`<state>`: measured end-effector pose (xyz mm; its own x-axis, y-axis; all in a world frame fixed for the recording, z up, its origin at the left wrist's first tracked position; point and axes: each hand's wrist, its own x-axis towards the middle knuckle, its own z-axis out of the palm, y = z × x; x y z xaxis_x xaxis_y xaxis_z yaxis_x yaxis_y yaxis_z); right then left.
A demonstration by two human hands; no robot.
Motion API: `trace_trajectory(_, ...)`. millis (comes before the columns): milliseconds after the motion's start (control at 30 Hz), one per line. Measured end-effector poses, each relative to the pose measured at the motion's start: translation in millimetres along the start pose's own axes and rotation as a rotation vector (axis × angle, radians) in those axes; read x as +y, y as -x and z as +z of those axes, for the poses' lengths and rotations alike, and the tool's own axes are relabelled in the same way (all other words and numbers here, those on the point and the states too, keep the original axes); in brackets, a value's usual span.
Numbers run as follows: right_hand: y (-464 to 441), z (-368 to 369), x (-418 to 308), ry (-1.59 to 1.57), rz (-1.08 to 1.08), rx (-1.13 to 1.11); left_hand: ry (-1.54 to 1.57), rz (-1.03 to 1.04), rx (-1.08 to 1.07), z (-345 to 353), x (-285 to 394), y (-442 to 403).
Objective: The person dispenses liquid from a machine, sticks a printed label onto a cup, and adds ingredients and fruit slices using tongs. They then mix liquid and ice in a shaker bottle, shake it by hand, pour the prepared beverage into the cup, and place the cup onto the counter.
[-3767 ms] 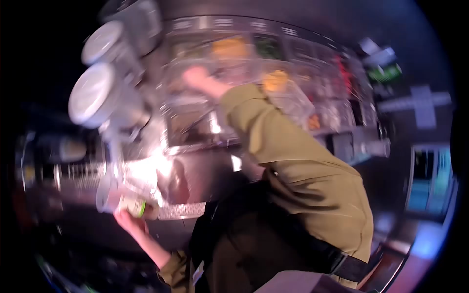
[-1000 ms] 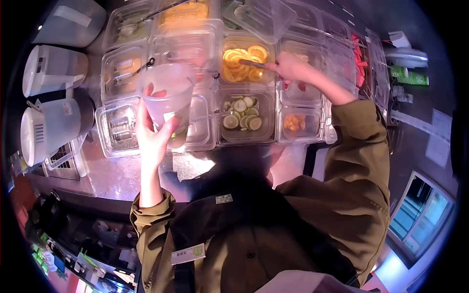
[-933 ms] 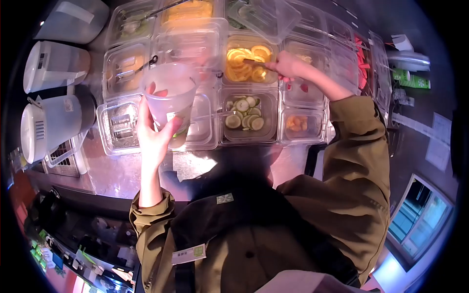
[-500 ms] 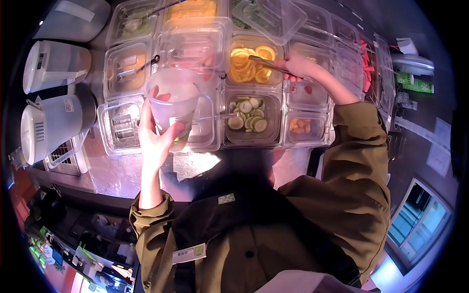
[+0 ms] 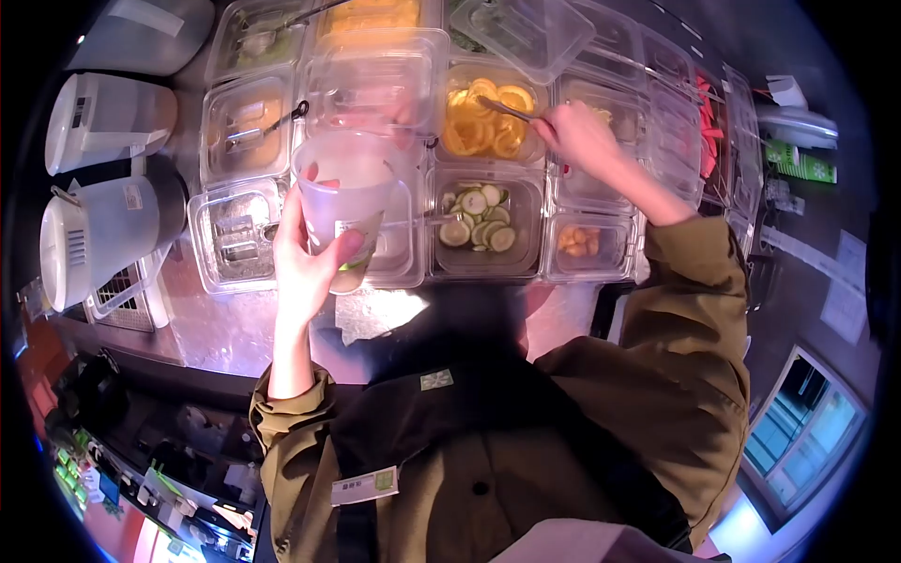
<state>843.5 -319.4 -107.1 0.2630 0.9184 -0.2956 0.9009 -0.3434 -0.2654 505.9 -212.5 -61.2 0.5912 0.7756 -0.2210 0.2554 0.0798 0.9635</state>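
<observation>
My left hand (image 5: 302,253) is wrapped round a tall translucent plastic cup (image 5: 347,208), held tilted above the containers. A little green shows low in the cup; its contents are hard to make out. My right hand (image 5: 584,139) grips metal tongs (image 5: 509,110), whose tips reach into a clear tub of orange slices (image 5: 472,133). Whether the tips hold a slice, I cannot tell. Just nearer to me is a tub of pale, green-edged round slices (image 5: 479,218), with a utensil handle lying across its left side.
Lidded clear tubs surround the open ones, including one with orange chunks (image 5: 578,240). A loose clear lid (image 5: 522,38) lies askew at the back. White-lidded pitchers (image 5: 103,235) stand at the left. Green cups (image 5: 798,161) lie at the far right. The metal counter edge (image 5: 235,333) runs before me.
The cup and my left hand have shifted slightly right. My right hand has moved a little right and turned, tilting the tongs; the orange slices have shifted in their tub.
</observation>
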Motion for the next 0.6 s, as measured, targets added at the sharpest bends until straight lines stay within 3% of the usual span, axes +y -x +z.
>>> trace_trajectory(67, 14.7, -11.6, -1.9, 0.229, -0.126, -0.039, -0.004, -0.013, 0.001, 2.8, -0.4, -1.3)
trace_trajectory(267, 32.3, -9.8, 4.5, 0.256, -0.060, -0.047, -0.068, 0.044, -0.071, 14.7, 13.5, -11.0)
trace_trajectory(467, 75.2, -100.3, -15.8, 0.311, -0.109, 0.154, -0.102, -0.033, -0.147, 35.3, 29.6, -23.1)
trace_trajectory(600, 106.4, -153.7, -51.1, 0.350, -0.407, 0.503, 0.002, -0.009, -0.208, 59.0, 47.8, -26.5)
